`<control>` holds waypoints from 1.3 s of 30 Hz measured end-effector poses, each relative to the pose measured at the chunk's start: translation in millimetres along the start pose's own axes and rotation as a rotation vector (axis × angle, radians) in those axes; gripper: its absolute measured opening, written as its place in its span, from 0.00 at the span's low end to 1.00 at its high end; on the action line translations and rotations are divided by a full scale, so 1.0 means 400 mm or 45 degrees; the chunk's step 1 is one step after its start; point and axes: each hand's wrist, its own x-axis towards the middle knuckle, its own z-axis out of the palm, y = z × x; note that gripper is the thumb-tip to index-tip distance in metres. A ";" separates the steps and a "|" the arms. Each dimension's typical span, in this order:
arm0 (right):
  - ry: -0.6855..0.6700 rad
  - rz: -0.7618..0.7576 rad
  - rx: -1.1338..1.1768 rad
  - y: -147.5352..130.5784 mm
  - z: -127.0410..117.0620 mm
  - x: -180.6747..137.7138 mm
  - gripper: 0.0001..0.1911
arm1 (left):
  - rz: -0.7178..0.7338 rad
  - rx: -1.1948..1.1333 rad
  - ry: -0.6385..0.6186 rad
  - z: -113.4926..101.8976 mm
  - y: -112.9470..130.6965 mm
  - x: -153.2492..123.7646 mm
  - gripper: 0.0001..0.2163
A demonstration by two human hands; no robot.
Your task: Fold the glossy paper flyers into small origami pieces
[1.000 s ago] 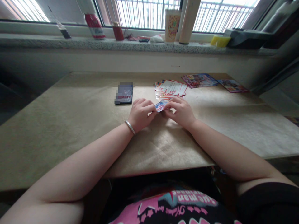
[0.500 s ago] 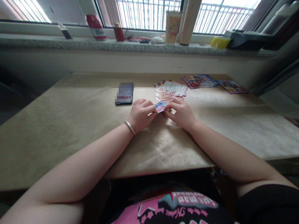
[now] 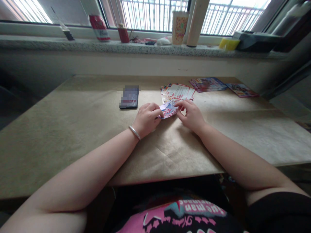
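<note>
Both hands meet over the worktop (image 3: 73,129): left hand (image 3: 145,119) and right hand (image 3: 191,115) fingers pinch one small paper slip (image 3: 168,111), beside a fanned stack of leaflets (image 3: 179,92).

The small printed paper (image 3: 168,112) has opened out wider as the right hand (image 3: 191,115) drew away from the left hand (image 3: 145,118).

left hand (image 3: 145,119) pinched shut, right hand (image 3: 191,115) loosely curled alongside.

Glossy printed paper leaflet (image 3: 168,111) on a matt, creased brown-paper table (image 3: 73,129); polished metal bangle (image 3: 134,132).
</note>
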 end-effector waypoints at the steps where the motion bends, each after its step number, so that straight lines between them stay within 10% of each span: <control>1: 0.008 0.060 0.032 0.010 0.002 0.000 0.11 | -0.015 -0.018 -0.012 0.002 -0.002 -0.002 0.04; 21: -0.036 0.840 0.845 0.039 0.018 0.010 0.15 | -0.011 -0.192 -0.146 -0.018 0.016 -0.008 0.14; 33: -0.038 0.477 1.000 0.065 0.012 0.016 0.21 | -0.013 -0.392 0.233 -0.008 0.001 -0.006 0.27; 39: -0.173 0.379 0.868 0.085 0.005 0.008 0.14 | -0.071 -0.533 0.129 -0.001 0.000 -0.003 0.21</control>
